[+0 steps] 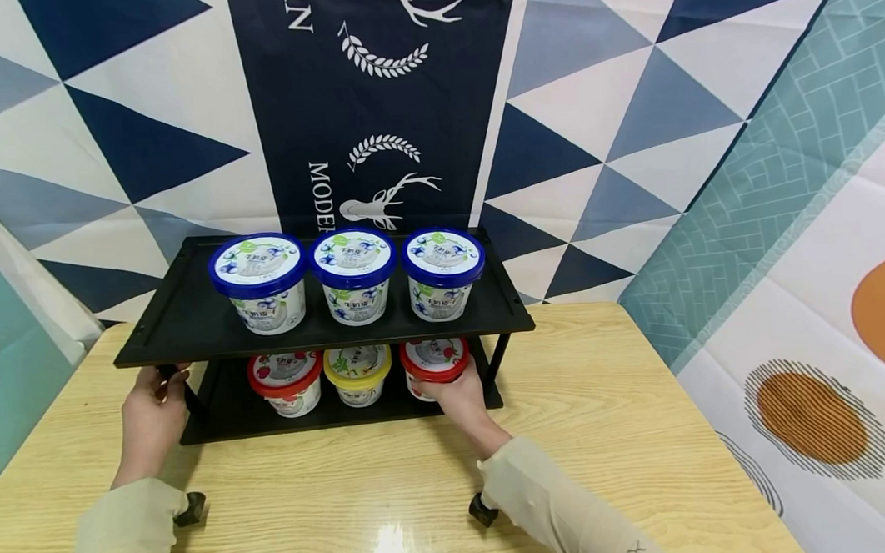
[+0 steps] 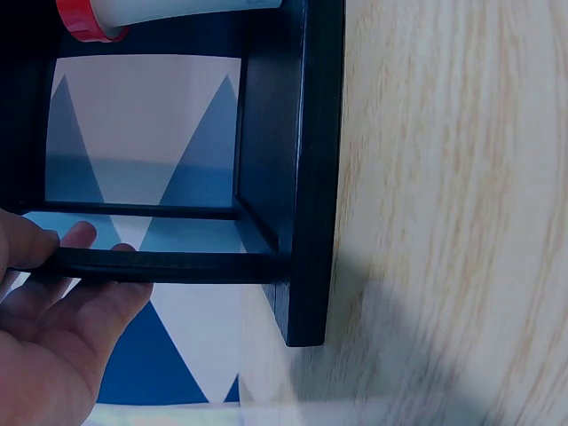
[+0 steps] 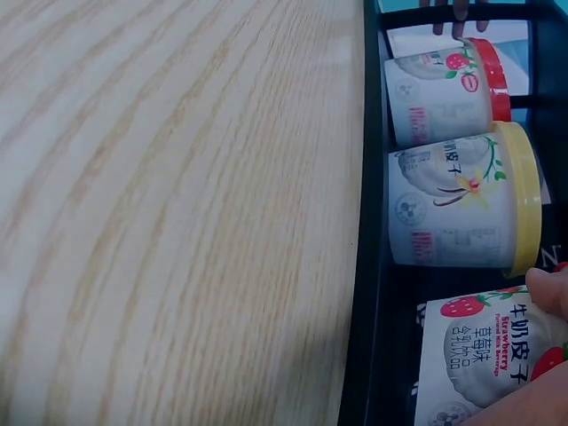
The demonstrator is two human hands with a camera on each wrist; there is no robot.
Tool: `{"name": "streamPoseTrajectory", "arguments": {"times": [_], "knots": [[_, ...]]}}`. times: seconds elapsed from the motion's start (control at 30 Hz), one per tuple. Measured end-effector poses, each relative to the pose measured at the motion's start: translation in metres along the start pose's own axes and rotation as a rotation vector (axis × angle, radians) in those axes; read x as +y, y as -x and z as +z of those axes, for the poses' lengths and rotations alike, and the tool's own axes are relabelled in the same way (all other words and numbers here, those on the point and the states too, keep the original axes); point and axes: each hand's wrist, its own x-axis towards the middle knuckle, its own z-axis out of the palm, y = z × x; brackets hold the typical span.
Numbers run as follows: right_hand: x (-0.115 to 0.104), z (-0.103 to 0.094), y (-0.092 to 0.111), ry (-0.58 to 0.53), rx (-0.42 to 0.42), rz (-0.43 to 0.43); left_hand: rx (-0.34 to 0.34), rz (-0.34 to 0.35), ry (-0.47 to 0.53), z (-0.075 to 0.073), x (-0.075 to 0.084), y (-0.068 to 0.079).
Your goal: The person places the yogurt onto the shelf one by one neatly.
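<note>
A black two-tier rack (image 1: 167,324) stands on the wooden table. My left hand (image 1: 152,421) grips its front left post (image 2: 177,266), thumb on one side and fingers on the other, just under the upper shelf. On the lower shelf, at the right, my right hand (image 1: 460,397) holds a red-lidded strawberry tub (image 1: 435,356); in the right wrist view its printed side (image 3: 479,355) shows between thumb and fingers. Beside it sit a yellow-lidded tub (image 1: 358,373) and, farther left, another red-lidded strawberry tub (image 1: 286,381).
Three blue-lidded tubs stand in a row on the upper shelf: left (image 1: 270,306), middle (image 1: 357,302) and right (image 1: 440,300). The wooden table (image 1: 608,435) extends in front of and beside the rack. A patterned cloth (image 1: 582,77) hangs behind it.
</note>
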Motion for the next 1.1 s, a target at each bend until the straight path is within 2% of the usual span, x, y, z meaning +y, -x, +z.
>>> {"name": "streamPoseTrajectory", "arguments": {"times": [0.5,1.1], "knots": [[0.006,0.005,-0.001,-0.01,-0.007,0.014,-0.006,-0.028,-0.007,0.0,0.001,0.001],[0.011,0.007,-0.002,-0.011,0.009,0.019,0.008,0.003,0.001,0.001,0.002,0.003]]}}
